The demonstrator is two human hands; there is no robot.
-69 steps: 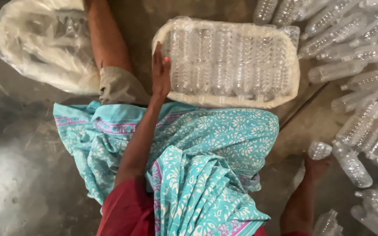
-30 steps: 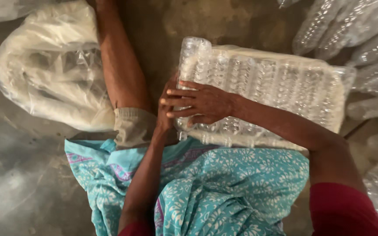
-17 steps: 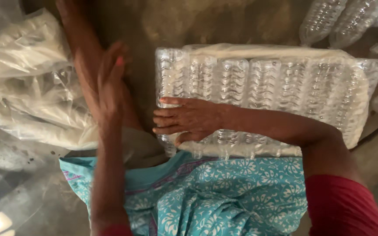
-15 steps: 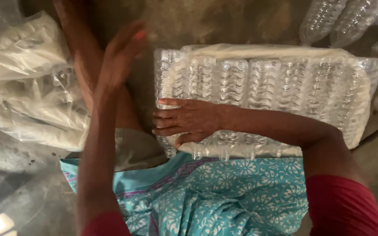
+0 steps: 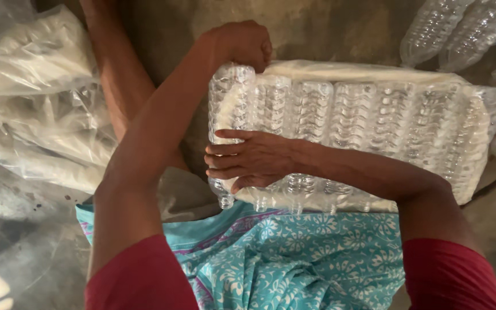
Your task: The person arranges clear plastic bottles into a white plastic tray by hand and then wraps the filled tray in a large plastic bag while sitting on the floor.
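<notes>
On grey concrete floor [image 5: 340, 28], bottle pack [image 5: 363, 132], hands

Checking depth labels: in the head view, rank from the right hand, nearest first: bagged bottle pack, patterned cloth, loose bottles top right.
1. Bagged bottle pack: under the right hand, touching, at its left end.
2. Patterned cloth: just below the hand, on the lap.
3. Loose bottles: far top right corner, on the floor.

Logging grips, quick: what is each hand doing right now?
Left hand: closed on the far corner of the bottle pack.
Right hand: open, flat on the bottle pack.
</notes>
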